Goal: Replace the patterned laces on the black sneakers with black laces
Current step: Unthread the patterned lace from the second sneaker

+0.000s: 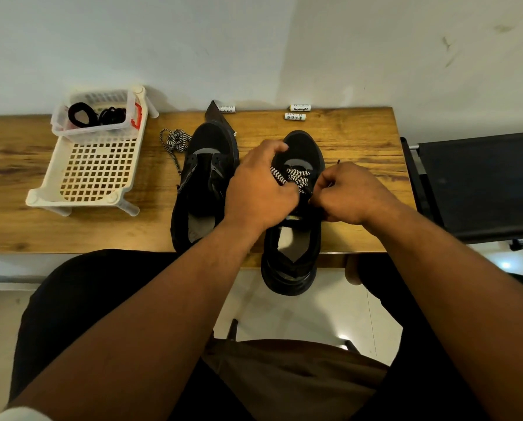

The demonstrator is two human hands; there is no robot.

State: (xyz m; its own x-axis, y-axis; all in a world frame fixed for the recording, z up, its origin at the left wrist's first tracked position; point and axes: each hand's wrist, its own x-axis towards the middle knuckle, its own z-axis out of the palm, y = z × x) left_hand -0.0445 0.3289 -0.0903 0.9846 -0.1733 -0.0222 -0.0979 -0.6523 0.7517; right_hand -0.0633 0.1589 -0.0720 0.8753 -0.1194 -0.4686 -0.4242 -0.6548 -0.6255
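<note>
At the bench's (360,138) near edge, the left hand (260,189) steadies the right-side black suede sneaker (296,208), gripping its black-and-white patterned lace (293,176); the right hand (351,192) pinches a lace end. Best pulled one eyelet at a time, shoe pinned.

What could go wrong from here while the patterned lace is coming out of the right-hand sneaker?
The right sneaker overhangs the table edge at its heel, so a hard tug from the left hand or right hand on the patterned lace could tip it off. The batteries might roll if the table is jolted.
</note>
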